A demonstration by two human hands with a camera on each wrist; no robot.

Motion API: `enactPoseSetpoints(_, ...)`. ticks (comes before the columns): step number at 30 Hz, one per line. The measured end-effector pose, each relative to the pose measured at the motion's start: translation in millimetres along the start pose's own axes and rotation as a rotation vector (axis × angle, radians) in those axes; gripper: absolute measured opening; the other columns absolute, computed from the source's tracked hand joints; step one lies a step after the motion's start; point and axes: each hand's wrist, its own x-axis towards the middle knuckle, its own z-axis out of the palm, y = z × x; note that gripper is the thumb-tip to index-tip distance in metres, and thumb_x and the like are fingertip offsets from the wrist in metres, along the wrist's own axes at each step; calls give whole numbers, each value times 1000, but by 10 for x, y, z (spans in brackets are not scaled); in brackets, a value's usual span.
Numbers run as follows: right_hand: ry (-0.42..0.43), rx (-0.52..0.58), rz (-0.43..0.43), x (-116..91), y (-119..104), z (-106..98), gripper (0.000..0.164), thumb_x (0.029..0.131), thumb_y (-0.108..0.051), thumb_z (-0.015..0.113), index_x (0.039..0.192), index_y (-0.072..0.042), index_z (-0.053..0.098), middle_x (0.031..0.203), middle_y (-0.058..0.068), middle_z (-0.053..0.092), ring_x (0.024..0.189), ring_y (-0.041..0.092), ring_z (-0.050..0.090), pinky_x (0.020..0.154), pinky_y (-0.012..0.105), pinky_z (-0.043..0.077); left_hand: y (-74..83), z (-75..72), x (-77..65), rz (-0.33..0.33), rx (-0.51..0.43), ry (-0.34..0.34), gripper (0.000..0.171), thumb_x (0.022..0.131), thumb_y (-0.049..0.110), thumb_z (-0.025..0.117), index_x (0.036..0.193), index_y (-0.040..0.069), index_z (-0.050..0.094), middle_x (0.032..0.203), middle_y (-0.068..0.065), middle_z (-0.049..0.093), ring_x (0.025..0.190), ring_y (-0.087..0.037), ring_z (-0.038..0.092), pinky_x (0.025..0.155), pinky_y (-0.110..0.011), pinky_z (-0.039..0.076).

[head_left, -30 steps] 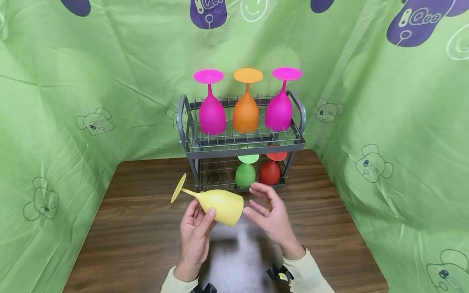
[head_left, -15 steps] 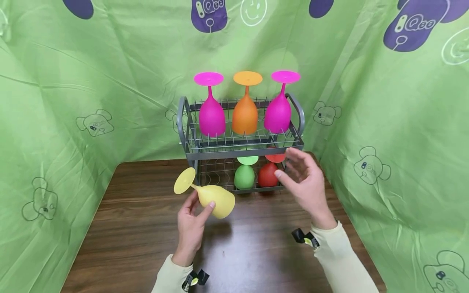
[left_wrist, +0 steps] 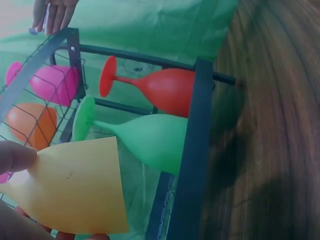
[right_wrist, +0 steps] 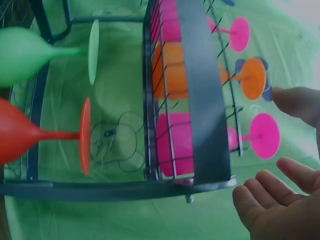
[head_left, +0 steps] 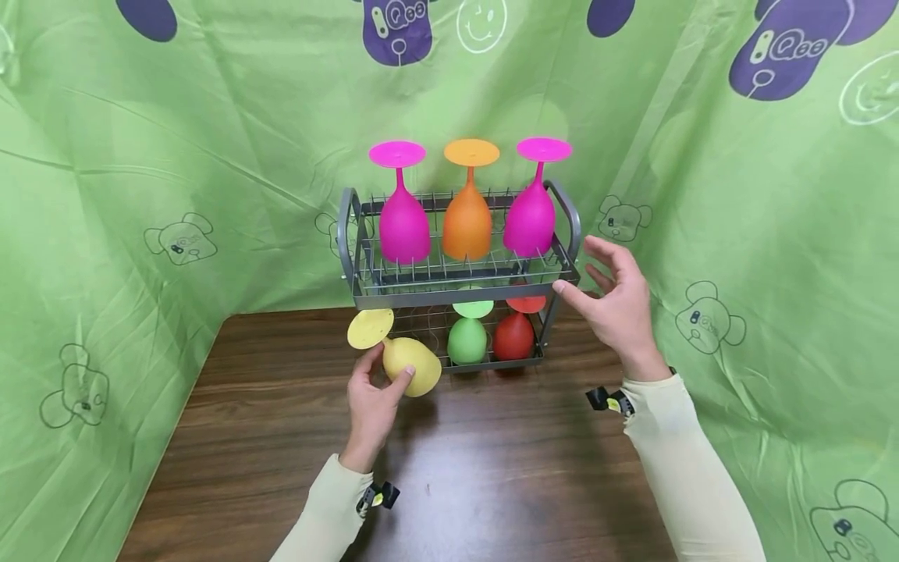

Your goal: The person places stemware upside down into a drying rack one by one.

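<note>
My left hand [head_left: 375,398] grips a yellow goblet [head_left: 414,367] by its bowl, thumb on the near side, at the front left of the rack's lower tier. The goblet tilts, its foot up to the left and its mouth low to the right. In the left wrist view the yellow bowl [left_wrist: 75,185] overlaps part of the rack, near the green goblet [left_wrist: 155,142]. My right hand [head_left: 621,304] holds nothing; its fingers are spread and relaxed beside the right end of the two-tier dark metal dish rack [head_left: 463,295], thumb near the upper tier's corner.
Upside down on the upper tier stand a pink goblet [head_left: 404,226], an orange goblet [head_left: 467,226] and another pink goblet [head_left: 530,222]. Below are a green goblet [head_left: 467,342] and a red goblet [head_left: 513,337]. The wooden table [head_left: 449,468] is bordered by green cloth [head_left: 246,156].
My left hand has carried the yellow goblet forward to the rack and tipped its mouth downward. My right hand has moved away from the goblet, up and right to the rack's right end.
</note>
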Motion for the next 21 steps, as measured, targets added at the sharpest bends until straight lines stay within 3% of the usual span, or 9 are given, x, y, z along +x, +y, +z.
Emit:
enactPoseSetpoints(10, -90, -67, 39, 207, 96, -2, 80, 83, -15, 92, 153, -14, 54, 153, 7, 50, 143, 26, 50, 120, 46, 47, -125, 155, 221, 27, 133, 14, 65, 83, 7, 87, 143, 7, 62, 140, -12, 60, 123, -24, 57, 94, -28, 56)
enactPoseSetpoints(15, -86, -51, 40, 252, 139, 29, 80, 83, -11, 91, 153, -12, 53, 151, 7, 49, 144, 25, 51, 116, 41, 51, -169, 193, 329, 39, 216, 26, 64, 83, 12, 88, 142, 11, 64, 134, -11, 61, 118, -24, 57, 93, -31, 55)
enactPoseSetpoints(21, -92, -39, 48, 277, 162, 51, 83, 81, -5, 91, 154, -9, 52, 152, 10, 47, 145, 26, 50, 112, 36, 54, -166, 215, 469, 87, 288, 40, 63, 83, 15, 88, 141, 11, 64, 132, -12, 61, 123, -27, 60, 98, -45, 56)
